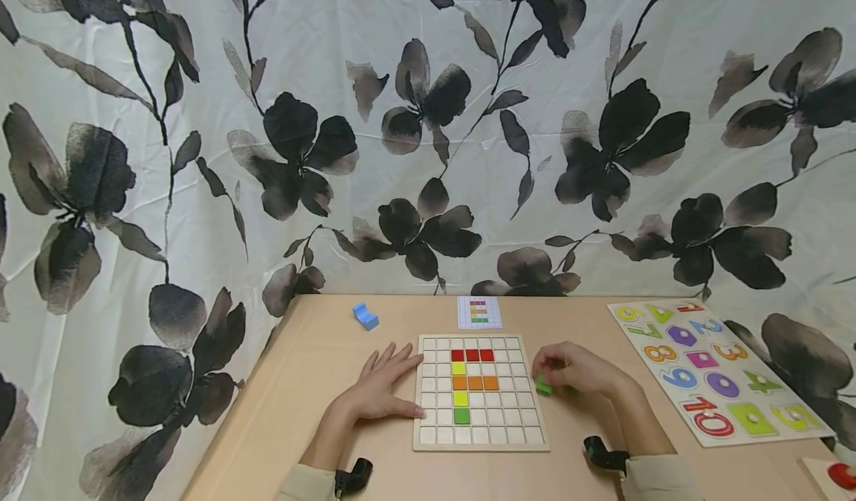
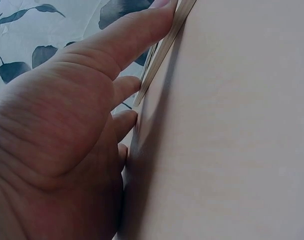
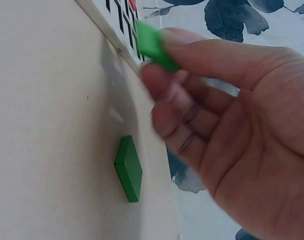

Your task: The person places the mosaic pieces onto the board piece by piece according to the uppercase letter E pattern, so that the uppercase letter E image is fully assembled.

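Observation:
A wooden grid board [image 1: 438,441] lies on the table, with red, yellow, orange and green square tiles set in some of its cells. My left hand [image 1: 377,391] is spread at the board's left side, thumb and fingertips touching its edge. In the left wrist view, the thumb [image 2: 137,35] rests against the board's rim [image 2: 164,50]. Just off the board's right edge, my right hand [image 1: 578,367] pinches a green square tile [image 3: 154,46] between thumb and forefinger. A second green tile [image 3: 129,170] lies on the table below that hand.
Behind the board is a small pattern card [image 1: 479,313] showing coloured squares. A blue curved block [image 1: 365,317] sits at the back left. On the right lies a number-and-shape puzzle board [image 1: 718,367], with a red knob-like object [image 1: 842,476] at the lower right corner.

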The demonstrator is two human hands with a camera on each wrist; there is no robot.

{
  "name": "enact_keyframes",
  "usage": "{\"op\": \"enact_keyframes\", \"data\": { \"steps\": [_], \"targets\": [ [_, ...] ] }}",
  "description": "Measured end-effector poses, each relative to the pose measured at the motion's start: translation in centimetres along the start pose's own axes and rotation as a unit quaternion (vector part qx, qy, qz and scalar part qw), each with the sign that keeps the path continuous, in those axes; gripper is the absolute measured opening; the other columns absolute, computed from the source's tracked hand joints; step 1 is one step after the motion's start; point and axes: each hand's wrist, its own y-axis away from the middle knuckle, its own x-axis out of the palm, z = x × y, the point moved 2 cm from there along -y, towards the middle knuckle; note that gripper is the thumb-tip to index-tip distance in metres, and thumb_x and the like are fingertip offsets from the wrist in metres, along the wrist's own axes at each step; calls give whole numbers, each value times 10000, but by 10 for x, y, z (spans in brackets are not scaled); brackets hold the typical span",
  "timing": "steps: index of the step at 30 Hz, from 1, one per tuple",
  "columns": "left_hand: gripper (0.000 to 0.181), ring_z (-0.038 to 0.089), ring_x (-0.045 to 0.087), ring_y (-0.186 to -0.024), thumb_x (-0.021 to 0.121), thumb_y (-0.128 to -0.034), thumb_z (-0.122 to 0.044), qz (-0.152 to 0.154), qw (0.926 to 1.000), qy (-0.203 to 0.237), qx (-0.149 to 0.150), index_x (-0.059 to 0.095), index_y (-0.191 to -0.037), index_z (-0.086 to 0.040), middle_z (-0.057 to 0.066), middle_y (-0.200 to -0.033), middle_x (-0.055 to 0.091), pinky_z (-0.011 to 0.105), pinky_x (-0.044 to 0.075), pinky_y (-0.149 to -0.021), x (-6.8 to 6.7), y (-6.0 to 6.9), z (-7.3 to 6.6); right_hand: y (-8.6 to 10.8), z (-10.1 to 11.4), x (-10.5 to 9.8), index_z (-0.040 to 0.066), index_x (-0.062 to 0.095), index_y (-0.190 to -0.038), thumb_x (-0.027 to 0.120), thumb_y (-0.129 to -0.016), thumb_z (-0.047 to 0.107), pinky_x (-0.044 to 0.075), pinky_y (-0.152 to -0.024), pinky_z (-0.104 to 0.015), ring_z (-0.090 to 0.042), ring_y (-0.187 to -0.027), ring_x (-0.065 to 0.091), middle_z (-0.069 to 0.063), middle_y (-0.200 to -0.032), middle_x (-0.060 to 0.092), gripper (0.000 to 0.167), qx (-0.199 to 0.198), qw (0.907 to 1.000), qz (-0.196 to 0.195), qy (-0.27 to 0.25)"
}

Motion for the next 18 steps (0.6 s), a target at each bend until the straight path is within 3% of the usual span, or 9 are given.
{"op": "enact_keyframes", "data": {
  "steps": [3,10,18],
  "targets": [
    [1041,399,38,-1627,830,-739,-669,-3,10000,-3,-3,428,-1600,-246,82,-1740,226,674,-31,-1270,0,-1,0,-1,2,-3,-8,716,-1095,662,-977,29,526,-566,-291,-222,-662,595,-103,-855,667,135,-44,9992,-379,-76],
    [1043,398,40,-1627,825,-739,-679,9,10000,-14,6,425,-1602,-250,85,-1740,227,674,-31,-1270,1,1,0,-2,10,-4,-1,721,-1210,731,-954,85,551,-711,-244,-173,-830,634,-129,-1007,710,270,-399,9928,-1115,-155],
    [1042,397,43,-1627,817,-740,-689,-1,10000,-59,39,425,-1601,-254,84,-1738,231,676,-28,-1269,0,1,0,-13,22,7,-13,710,-1231,756,-941,86,577,-786,-208,-132,-890,661,-120,-1068,734,310,-463,9913,-1192,-301]
  ]
}}
